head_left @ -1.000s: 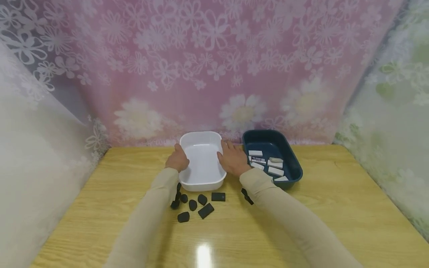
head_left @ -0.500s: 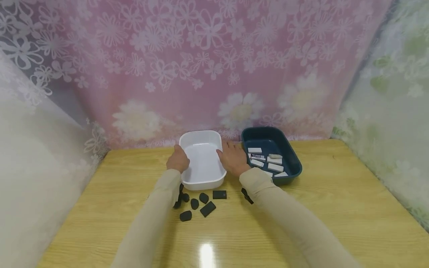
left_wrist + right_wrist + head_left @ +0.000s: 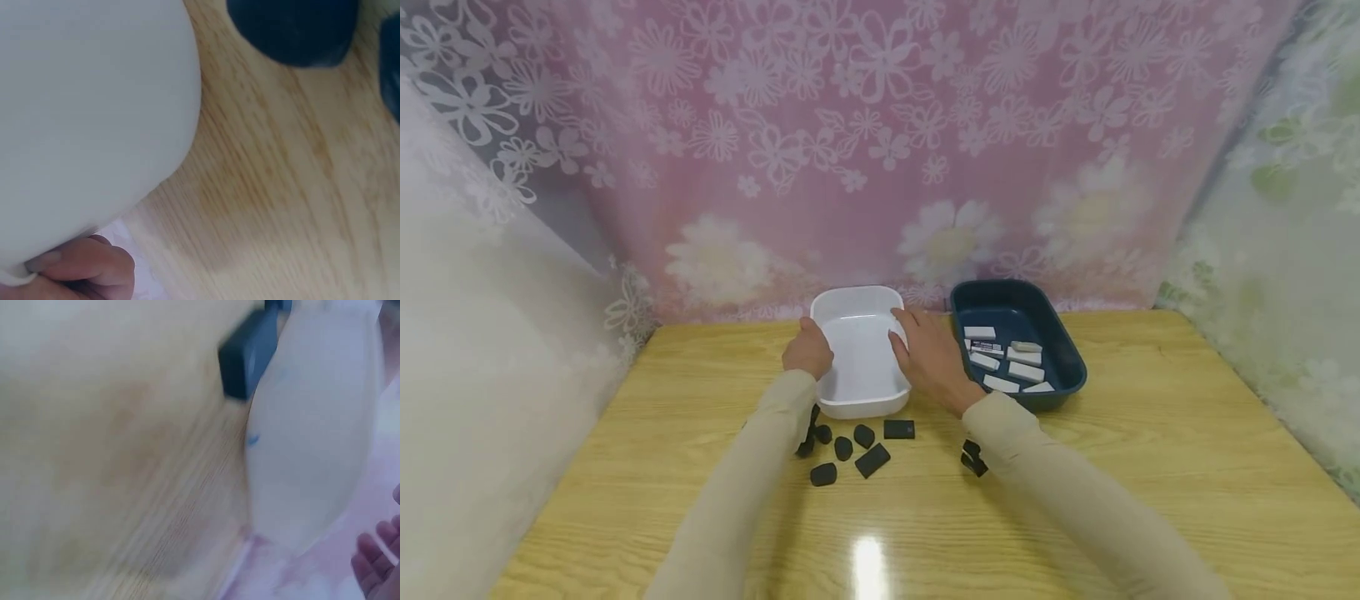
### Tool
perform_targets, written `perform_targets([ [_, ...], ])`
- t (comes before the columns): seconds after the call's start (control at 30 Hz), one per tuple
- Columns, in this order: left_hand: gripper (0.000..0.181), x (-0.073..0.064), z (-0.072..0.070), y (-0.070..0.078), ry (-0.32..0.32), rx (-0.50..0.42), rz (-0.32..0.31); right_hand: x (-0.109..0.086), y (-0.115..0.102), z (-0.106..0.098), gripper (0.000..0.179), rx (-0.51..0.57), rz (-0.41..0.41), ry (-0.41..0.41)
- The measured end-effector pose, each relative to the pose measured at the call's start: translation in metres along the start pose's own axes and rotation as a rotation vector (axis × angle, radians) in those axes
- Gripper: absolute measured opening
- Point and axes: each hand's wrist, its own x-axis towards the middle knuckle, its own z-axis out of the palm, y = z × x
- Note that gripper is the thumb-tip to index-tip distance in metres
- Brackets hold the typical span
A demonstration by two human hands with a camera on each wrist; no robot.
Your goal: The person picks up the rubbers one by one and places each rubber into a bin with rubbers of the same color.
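A white plastic basin (image 3: 859,408) with nothing inside stands on the table, near the back. My left hand (image 3: 807,350) grips its left rim; in the left wrist view the thumb and curled fingers (image 3: 94,265) pinch the edge beside the basin's smooth outer wall (image 3: 94,112). My right hand (image 3: 931,350) is at the right rim, its fingers relaxed. The right wrist view shows those fingers (image 3: 375,556) apart from the basin wall (image 3: 312,425). In front of the basin lie several black pieces, among them a rectangular block (image 3: 898,429) and a rounded lump (image 3: 843,448).
A dark blue tub (image 3: 1067,350) stands right of my right hand, holding several small white blocks (image 3: 1026,372) and a printed, sleeved one (image 3: 987,347). The wooden table (image 3: 1112,500) meets a pink flowered curtain (image 3: 820,208) behind the containers.
My right hand has lifted off the basin's right rim slightly, drawing back to the right. The left hand keeps its grip. The head view has shifted a little.
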Motion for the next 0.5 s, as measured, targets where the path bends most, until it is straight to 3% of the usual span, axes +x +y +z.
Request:
perform_targets([
  [0.1,0.051,0.002,0.000,-0.002,0.008,0.011,0.004,-0.022,-0.013,-0.012,0.025,0.024,-0.164,0.046],
  [0.17,0.050,0.002,0.000,-0.003,0.010,-0.004,0.004,-0.040,-0.019,-0.019,0.018,0.001,-0.217,-0.015],
  [0.3,0.048,0.000,-0.001,-0.002,0.013,-0.037,0.010,-0.072,-0.027,-0.027,0.024,-0.058,-0.206,-0.169],
  [0.5,0.049,-0.002,0.000,0.000,0.017,-0.036,0.027,-0.092,-0.030,-0.026,0.020,-0.110,-0.189,-0.204],
])
